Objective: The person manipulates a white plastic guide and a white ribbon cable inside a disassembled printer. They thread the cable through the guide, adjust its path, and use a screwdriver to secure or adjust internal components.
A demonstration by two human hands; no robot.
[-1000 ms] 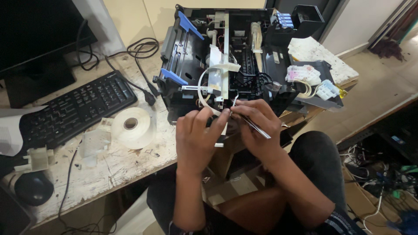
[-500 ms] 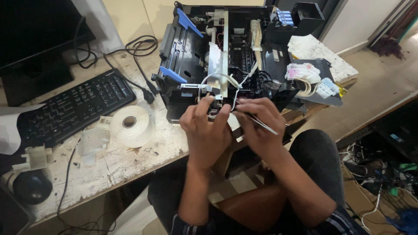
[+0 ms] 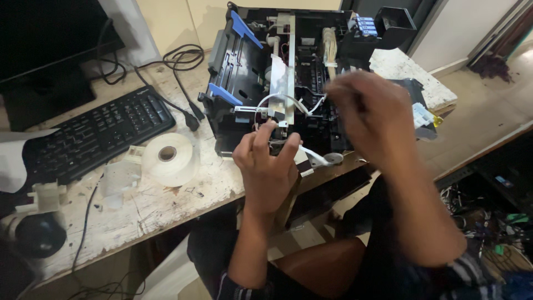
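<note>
Matt black plastic printer [image 3: 311,89], glossy white tape roll [image 3: 169,158], rough chipped tabletop [image 3: 166,205].

The person is sitting with both forearms reaching forward. The left hand [image 3: 267,166] is lying palm down, its back facing up, with the fingers [image 3: 261,139] spread slightly and curling forward at the tips. The left forearm is running straight back toward the lap. The right hand [image 3: 369,114] is hovering higher and farther right, blurred, its fingers bunching loosely together and pointing left. The right forearm is slanting down toward a dark, striped sleeve at the lower right.
</note>
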